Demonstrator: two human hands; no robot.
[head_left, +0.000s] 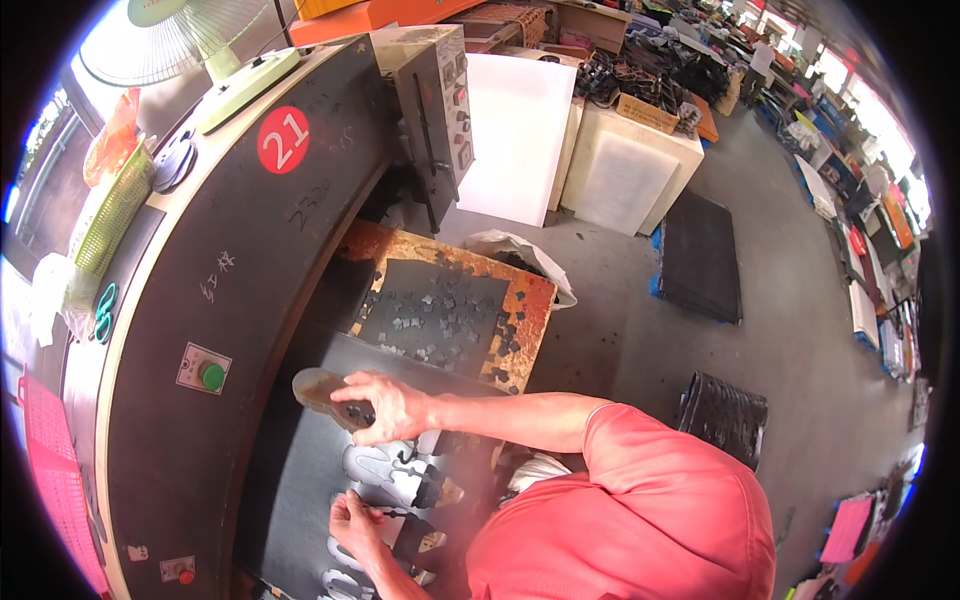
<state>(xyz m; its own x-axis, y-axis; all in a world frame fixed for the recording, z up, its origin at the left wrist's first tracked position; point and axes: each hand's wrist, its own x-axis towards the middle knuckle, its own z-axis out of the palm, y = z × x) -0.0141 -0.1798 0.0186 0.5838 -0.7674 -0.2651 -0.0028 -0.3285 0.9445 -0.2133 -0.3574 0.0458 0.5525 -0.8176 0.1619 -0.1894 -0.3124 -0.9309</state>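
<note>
My right hand (388,405) is closed around a grey-brown, sole-shaped cutting die (318,388), held over the dark bed of a cutting press. Nearer the bottom edge, my left hand (355,522) is pinched close to the bed; what its fingertips hold, if anything, is too small to make out. Between the hands lies a pale, curved shoe-part piece (372,466), with dark and light scraps by its right end. More pale pieces (345,583) lie below the left hand, partly cut off by the frame. The black press beam (230,270) runs along the left.
A worn table (530,310) with many small dark offcuts adjoins the bed. The beam carries a green button (212,376) and a red button (186,576). Teal scissors (105,312), a green basket (108,222) and a fan (175,40) are at left. Black sheets (700,255) lie on the floor.
</note>
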